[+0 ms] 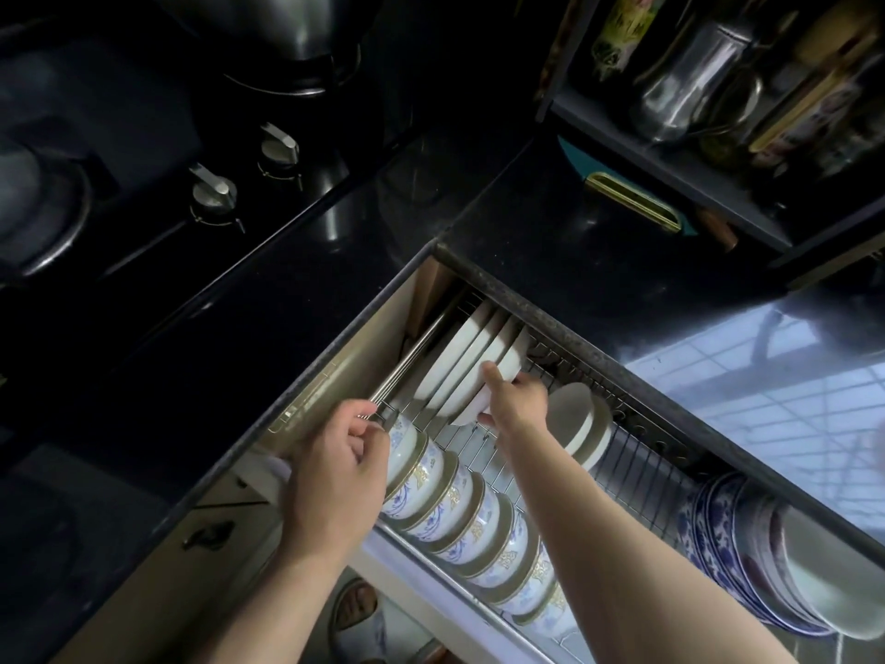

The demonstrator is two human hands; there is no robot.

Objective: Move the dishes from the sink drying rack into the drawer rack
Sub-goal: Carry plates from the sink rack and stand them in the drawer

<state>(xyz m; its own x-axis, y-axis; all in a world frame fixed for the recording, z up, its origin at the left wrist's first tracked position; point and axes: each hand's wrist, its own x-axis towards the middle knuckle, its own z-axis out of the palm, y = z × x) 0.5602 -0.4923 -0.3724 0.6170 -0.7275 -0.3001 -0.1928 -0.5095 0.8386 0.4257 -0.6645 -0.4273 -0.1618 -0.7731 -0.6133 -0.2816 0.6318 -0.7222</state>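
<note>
while i lean over the open drawer: both hands are inside it
right grip [515, 400]: grasping the nearest white ceramic plate [483, 376] standing on edge in the wire drawer rack [637, 452]
left grip [335, 467]: curled round the rack's steel rail [412, 357], beside the row of blue-patterned, gold-rimmed bowls [459, 515]
black bench [550, 222]: above the drawer

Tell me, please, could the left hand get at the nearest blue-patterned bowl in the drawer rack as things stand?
Probably yes: the left hand is at the rack's corner right beside the first blue-patterned bowl, with nothing between them, though its fingers appear to pinch the rack wire.
</note>
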